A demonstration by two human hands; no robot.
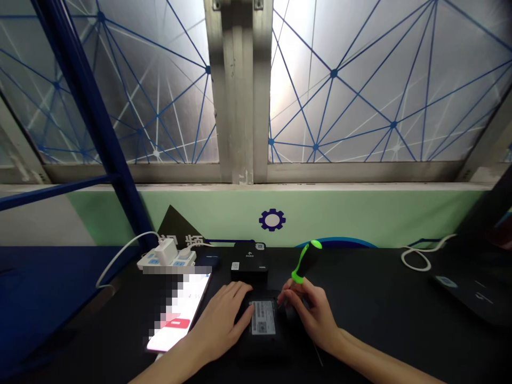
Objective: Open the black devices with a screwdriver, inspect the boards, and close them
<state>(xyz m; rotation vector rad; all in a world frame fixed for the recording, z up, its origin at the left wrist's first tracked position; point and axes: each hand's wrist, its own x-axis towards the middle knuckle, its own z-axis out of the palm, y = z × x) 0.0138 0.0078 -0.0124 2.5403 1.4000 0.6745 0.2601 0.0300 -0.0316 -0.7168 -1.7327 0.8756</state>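
Note:
A small black box with a white label lies on the dark table near its front edge. My left hand rests flat on the box's left side, fingers stretched out. My right hand is closed round a screwdriver with a black and green handle. The handle points up and away, and the tip is hidden at the box's right edge.
A lit phone lies to the left of my left hand. Behind it sits a white power strip with a charger and cable. A second black box stands farther back. A white cable and a dark device are at the right.

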